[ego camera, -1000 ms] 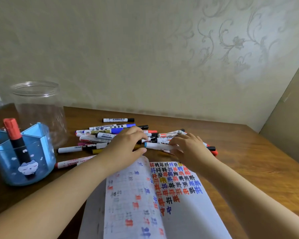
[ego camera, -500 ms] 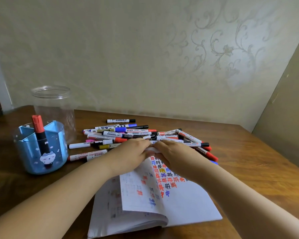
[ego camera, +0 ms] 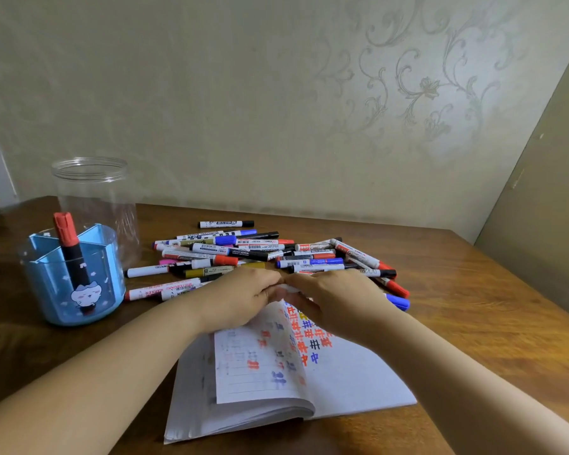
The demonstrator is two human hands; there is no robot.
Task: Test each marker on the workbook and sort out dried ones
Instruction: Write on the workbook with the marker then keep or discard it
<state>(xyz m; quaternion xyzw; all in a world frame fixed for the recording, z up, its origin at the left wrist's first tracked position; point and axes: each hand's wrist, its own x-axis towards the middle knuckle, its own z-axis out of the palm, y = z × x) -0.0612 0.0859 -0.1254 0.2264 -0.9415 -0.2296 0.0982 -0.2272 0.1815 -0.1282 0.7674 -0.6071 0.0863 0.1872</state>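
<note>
An open workbook (ego camera: 352, 382) with red, blue and black test marks lies on the wooden table in front of me. Behind it spreads a pile of several markers (ego camera: 250, 249) with red, blue and black caps. My left hand (ego camera: 240, 298) and my right hand (ego camera: 337, 298) meet over the workbook's top edge, both gripping one white marker (ego camera: 288, 288), of which only a short piece shows between them. Its cap and tip are hidden by my fingers.
A blue pen holder (ego camera: 76, 290) with one red-capped black marker (ego camera: 71, 249) stands at the left. Behind it is a clear plastic jar (ego camera: 94, 198). A wall runs along the table's far edge, and a panel closes the right side.
My hands picked a white marker out of the pile and drew it back over the workbook, closing together on it. The camera view shifted left and pulled back.
</note>
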